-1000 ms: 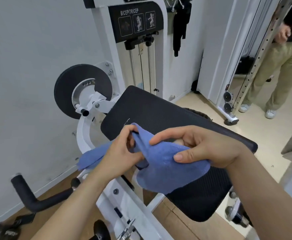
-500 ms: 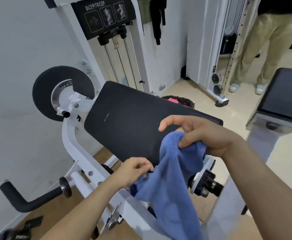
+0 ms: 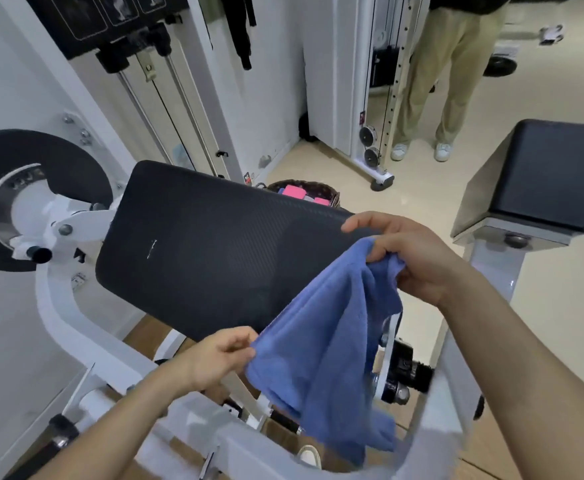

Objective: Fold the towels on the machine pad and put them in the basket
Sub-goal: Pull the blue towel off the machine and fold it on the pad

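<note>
Pinches with the left grip [image 3: 214,358], thumb against curled fingers, the lower left corner of the towel [image 3: 325,341]. Grasps with the right grip [image 3: 411,258] the towel's top edge, bunched under curled fingers and thumb, index finger stretched forward. Holds the right grip higher and farther right than the left, over the right end of the pad [image 3: 197,251]; sets the left grip just below the pad's near edge.

Lets the blue cloth slope down from right grip to left, unfolded and creased, its free bulk drooping past the pad's near right corner, in front of the white frame [image 3: 62,313] and a black knob [image 3: 408,370]. Cannot tell whether resting on the pad's corner or only hanging before it.

Beyond the pad's far edge, on the floor [image 3: 422,202]: a dark wicker basket [image 3: 333,195], mostly hidden by the pad, with pink cloths [image 3: 294,192] showing inside.

To the left, a black disc [image 3: 41,157] at the machine's pivot; behind, steel rods [image 3: 152,109] under a black placard. To the right, a second pad [image 3: 553,174] on a white post. Farther back, beside a white tower [image 3: 384,98], a person's legs [image 3: 446,81] in khaki trousers and white shoes. At the bottom edge, a pale shoe [image 3: 309,457].
</note>
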Demonstrator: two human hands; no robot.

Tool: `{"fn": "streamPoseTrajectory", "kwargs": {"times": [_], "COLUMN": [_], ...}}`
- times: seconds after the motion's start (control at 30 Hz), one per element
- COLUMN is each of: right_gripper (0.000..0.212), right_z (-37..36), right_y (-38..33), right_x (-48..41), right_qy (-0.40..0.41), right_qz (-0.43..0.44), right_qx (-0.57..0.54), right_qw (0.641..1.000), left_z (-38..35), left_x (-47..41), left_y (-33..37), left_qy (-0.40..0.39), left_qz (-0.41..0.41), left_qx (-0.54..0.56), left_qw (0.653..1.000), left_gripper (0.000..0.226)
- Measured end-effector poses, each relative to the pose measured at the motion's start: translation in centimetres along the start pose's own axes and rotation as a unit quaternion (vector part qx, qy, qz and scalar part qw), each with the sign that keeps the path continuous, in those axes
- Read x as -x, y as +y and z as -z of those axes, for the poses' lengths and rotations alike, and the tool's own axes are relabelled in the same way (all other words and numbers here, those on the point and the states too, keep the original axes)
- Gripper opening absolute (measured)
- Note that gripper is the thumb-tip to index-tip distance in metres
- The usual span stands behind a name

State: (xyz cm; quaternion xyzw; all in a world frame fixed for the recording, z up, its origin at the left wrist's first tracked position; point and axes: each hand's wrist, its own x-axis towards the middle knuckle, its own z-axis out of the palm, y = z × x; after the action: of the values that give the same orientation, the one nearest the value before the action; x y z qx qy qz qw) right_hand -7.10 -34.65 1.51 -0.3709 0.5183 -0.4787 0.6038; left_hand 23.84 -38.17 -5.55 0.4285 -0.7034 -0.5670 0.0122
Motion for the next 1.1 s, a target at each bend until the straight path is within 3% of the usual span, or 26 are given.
{"fn": "streamPoseTrajectory", "kwargs": {"times": [0.1,0.2,0.33,0.47,0.63,0.8,0.9,0.93,1.0,1.07,1.1], "right_gripper": [0.044,0.041,0.031,0.023,0.023,0.014,0.015,0.017,0.017,0.015,0.014], "right_z": [0.2,1.2,2.3,2.6,3.9,3.7,3.3,3.3,3.2,3.1,3.0], "right_y": [0.4,1.5,2.2,2.2,1.9,1.7,2.3,2.6,2.8,2.7,2.6], "right_x": [-1.3,-2.2,-2.5,-3.1,-4.5,-5.9,-6.6,-6.8,-7.0,-7.1,-7.1], "right_qy": [0.173,0.283,0.363,0.405,0.391,0.397,0.400,0.400,0.399,0.392,0.387], "right_qz": [-0.002,0.007,-0.007,0.017,-0.008,0.003,0.014,0.019,0.025,0.024,0.023], "right_qx": [0.092,0.205,0.336,0.331,0.256,0.438,0.512,0.535,0.565,0.580,0.587], "right_qw": [0.981,0.937,0.869,0.852,0.884,0.807,0.760,0.744,0.721,0.713,0.711], "left_z": [3.1,7.1,10.1,11.3,13.1,15.1,12.2,10.1,4.3,-1.0,-2.6], "left_x": [-1.7,-4.8,-10.1,-14.1,-15.7,-18.8,-17.3,-15.8,-11.7,-8.4,-7.7], "left_y": [1.9,5.7,8.7,8.3,8.2,8.4,8.3,7.9,6.2,3.1,1.4], "left_qy": [0.136,0.267,0.260,0.230,0.266,0.340,0.422,0.421,0.326,0.217,0.207], "left_qz": [-0.015,-0.103,-0.135,-0.110,-0.150,-0.170,-0.204,-0.256,-0.322,-0.280,-0.249], "left_qx": [0.121,-0.028,-0.269,-0.297,-0.314,-0.342,-0.358,-0.345,-0.345,-0.384,-0.396], "left_qw": [0.983,0.958,0.918,0.920,0.899,0.860,0.808,0.799,0.819,0.853,0.859], "left_gripper": [0.014,0.022,0.015,0.012,0.015,0.017,0.022,0.019,0.019,0.035,0.039]}}
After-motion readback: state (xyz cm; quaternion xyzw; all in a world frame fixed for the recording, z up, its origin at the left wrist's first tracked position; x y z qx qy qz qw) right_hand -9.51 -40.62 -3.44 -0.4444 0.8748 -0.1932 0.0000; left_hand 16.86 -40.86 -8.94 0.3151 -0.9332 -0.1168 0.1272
